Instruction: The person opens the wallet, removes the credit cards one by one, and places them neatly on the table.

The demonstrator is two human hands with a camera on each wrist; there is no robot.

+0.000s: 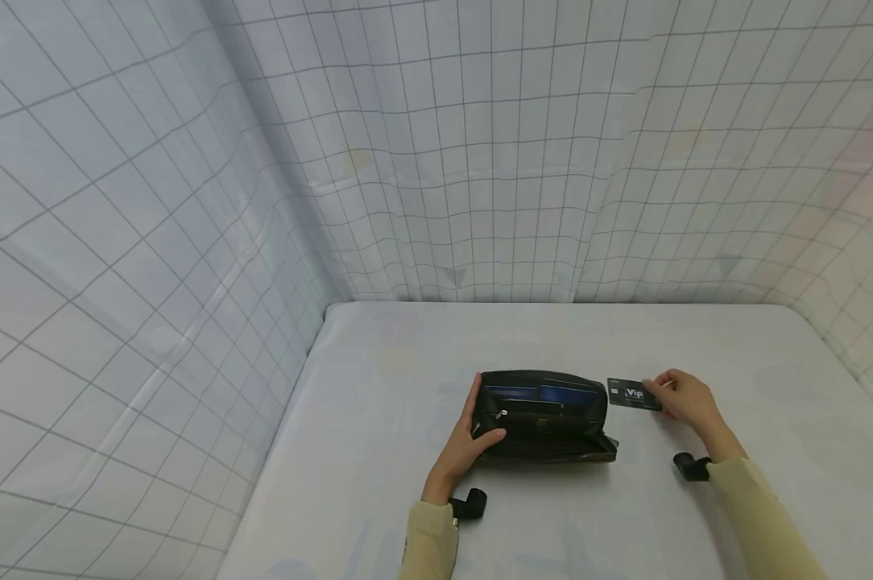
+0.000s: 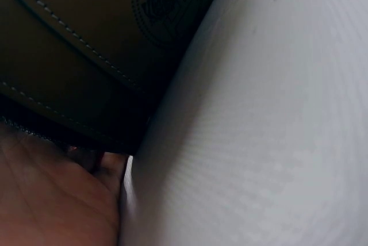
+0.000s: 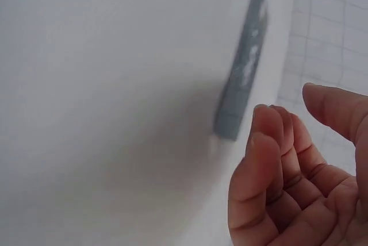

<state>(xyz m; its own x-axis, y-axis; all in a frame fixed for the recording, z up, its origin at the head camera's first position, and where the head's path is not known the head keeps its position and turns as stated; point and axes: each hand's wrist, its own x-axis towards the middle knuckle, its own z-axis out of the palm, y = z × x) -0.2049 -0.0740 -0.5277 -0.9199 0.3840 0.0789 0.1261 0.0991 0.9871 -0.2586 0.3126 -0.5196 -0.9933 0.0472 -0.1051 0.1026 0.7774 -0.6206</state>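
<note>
A black long wallet (image 1: 545,423) stands open on the white table, with blue card-like pieces in its slots and a zip pull inside. My left hand (image 1: 464,453) grips its left end, thumb over the front part and fingers along the side. In the left wrist view, the wallet's stitched outer face (image 2: 86,39) bears a round printed emblem, and the palm (image 2: 52,194) is close against it. A black "Vip" card (image 1: 628,393) lies right of the wallet. My right hand (image 1: 686,400) is at the card's right end; the right wrist view shows thumb and fingers (image 3: 287,160) apart, beside the card.
The white tabletop (image 1: 378,387) extends around the wallet, its far edge meeting a grid-patterned white curtain (image 1: 465,201). More of this curtain hangs at the left and right. A black wrist camera (image 1: 469,504) sits on the left wrist, another camera (image 1: 692,466) on the right.
</note>
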